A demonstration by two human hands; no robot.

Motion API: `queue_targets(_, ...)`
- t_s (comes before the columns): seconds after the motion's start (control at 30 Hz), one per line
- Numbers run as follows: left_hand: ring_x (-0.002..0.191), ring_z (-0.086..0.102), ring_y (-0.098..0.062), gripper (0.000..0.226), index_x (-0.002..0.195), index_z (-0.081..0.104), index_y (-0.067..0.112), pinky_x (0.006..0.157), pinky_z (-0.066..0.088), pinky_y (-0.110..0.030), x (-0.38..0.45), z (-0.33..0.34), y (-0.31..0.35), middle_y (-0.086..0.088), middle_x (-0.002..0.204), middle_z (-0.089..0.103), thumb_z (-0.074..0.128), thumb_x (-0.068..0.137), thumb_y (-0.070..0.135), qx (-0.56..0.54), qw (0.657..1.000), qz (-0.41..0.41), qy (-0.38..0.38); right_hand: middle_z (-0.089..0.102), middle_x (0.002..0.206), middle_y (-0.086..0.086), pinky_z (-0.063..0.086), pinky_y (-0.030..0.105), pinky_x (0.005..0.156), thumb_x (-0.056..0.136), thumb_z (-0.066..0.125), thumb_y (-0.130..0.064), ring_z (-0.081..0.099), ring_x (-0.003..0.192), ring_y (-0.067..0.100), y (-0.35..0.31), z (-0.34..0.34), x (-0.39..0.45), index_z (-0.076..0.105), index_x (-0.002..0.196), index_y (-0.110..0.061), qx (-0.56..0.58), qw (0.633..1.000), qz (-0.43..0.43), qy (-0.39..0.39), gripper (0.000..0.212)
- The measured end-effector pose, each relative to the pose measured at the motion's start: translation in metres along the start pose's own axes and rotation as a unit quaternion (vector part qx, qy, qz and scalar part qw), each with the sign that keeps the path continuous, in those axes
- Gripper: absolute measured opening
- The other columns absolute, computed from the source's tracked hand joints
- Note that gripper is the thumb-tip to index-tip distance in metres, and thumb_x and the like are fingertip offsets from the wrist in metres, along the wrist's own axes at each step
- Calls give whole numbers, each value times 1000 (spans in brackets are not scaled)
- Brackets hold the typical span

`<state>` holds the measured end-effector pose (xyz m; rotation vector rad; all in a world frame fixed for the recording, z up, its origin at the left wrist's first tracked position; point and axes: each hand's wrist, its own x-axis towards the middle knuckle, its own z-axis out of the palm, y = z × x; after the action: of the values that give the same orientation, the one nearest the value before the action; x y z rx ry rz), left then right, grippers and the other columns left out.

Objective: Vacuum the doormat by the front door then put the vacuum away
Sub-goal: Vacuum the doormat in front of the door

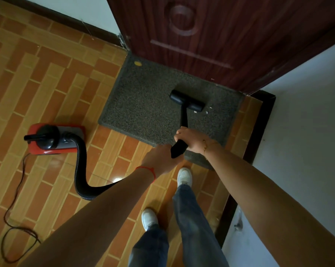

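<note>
Orange-brown tiled floor (53,89). Grey doormat (143,97) flat on it against dark red door (230,35). Red vacuum body (56,138) on tiles left of mat, cord (14,205) trailing loose, black hose (82,170) curving over floor. Two white shoes (184,176) on tiles near mat edge.

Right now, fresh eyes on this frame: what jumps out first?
Both hands grip the black vacuum wand mid-frame, the left hand lower and the right hand higher, with the floor nozzle on the grey doormat before the dark red door. White crumbs lie beside the nozzle and a yellow speck sits at the mat's far left corner. The red canister stands left on the orange tile, hose looping back.
</note>
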<state>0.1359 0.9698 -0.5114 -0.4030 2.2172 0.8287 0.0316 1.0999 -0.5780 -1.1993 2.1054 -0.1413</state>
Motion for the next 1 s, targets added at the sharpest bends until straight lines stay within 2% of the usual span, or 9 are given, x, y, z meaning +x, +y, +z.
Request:
queue_targets(0.13,49,52,-16,32,69,50,17,46,37,-28,31,-14,27,1,58,55,53,88,43,2,1000,1,3,57,112,8,46,32,92,90,53,-3,50,114,21,35,-24,7,57,98,-9,-6,1000,7,-10,10)
queue_targets(0.3,50,59,-18,36,73,55,16,55,52,-34,61,-30,56,0,57,60,51,89,47,-10,1000,-9,-3,56,112,6,46,36,96,89,55,-2,47,117,21,74,-45,19,54,91,-14,-20,1000,-1,-14,13)
queue_targets(0.43,60,65,-22,37,82,59,14,61,55,-36,81,-41,72,-2,62,61,50,90,49,7,1000,-10,-3,56,112,6,42,38,103,90,55,-3,48,120,26,94,-61,26,45,85,-19,-23,1000,4,-16,20)
queue_targets(0.57,62,68,-20,34,86,61,16,63,60,-38,94,-50,81,-3,68,66,52,88,49,-7,1000,-12,1,56,111,6,46,40,98,89,53,-1,50,117,25,109,-74,31,51,88,-17,-9,999,17,-26,16)
queue_targets(0.73,61,69,-20,35,84,60,16,60,60,-39,95,-52,82,-4,68,67,52,90,49,-14,1000,2,0,58,107,6,50,42,89,89,53,-4,56,104,23,111,-82,32,57,92,-12,-2,999,13,-34,10)
queue_targets(1.0,57,64,-19,38,84,59,15,59,56,-37,64,-46,55,-3,66,65,52,90,51,1,1000,22,7,57,111,7,50,41,88,89,53,-5,54,109,23,72,-70,21,54,95,-13,-13,999,14,-46,10)
